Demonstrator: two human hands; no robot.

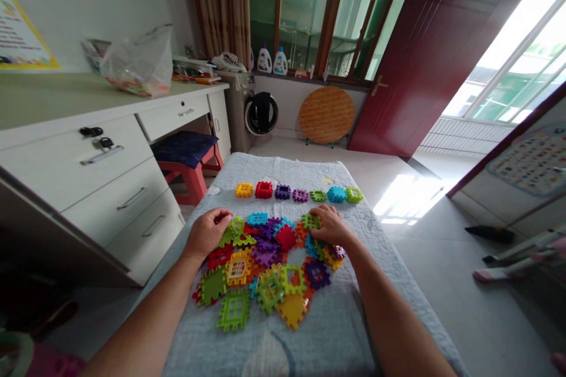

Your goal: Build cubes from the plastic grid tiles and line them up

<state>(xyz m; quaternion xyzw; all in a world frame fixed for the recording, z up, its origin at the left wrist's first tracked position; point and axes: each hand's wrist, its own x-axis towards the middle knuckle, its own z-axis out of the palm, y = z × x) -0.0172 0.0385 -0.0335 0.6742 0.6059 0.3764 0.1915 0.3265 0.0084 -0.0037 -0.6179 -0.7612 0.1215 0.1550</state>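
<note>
A heap of flat, notched plastic building pieces in several colours lies on the cloth-covered table. My right hand (332,227) has its fingers and thumb around a green window-shaped building piece (310,221) at the heap's far right side. At the left edge of the heap is my left hand (209,232), its fingers curled and thumb near the index fingertip. Whether anything is pinched there cannot be made out; a green building piece (237,230) lies right beside it. Nearer to me are a yellow window piece (239,269), a purple piece (317,274) and a green window piece (234,310).
Beyond the heap stands a row of several small assembled blocks, from a yellow block (244,190) to a light green block (354,195). A grey-blue cloth (340,330) covers the table. White drawers (128,197) stand left, with a red stool (193,182) beside them.
</note>
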